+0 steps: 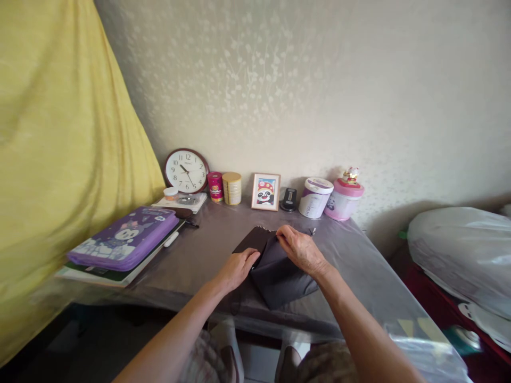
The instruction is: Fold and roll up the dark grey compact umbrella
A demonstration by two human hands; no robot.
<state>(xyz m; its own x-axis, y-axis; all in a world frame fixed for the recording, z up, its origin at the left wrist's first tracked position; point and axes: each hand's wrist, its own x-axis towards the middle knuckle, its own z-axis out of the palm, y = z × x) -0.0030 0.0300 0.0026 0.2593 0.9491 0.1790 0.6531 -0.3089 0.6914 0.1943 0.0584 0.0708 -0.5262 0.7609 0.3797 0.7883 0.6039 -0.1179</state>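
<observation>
A dark grey fabric pouch (pixel 279 279) lies on the table (pixel 207 244) in front of me. My left hand (pixel 238 268) rests on its left side, fingers curled onto the fabric at its edge. My right hand (pixel 299 247) lies over the top of the pouch, fingertips pinching the fabric near its upper edge. A darker flap of the pouch (pixel 252 240) shows beyond my left hand.
Along the wall stand a round clock (pixel 186 171), a red tin (pixel 215 186), a gold tin (pixel 232 188), a framed panda picture (pixel 265 191), a white tub (pixel 315 197) and a pink jar (pixel 343 199). A purple case (pixel 123 238) lies left on books. Yellow curtain (pixel 59 149) hangs left.
</observation>
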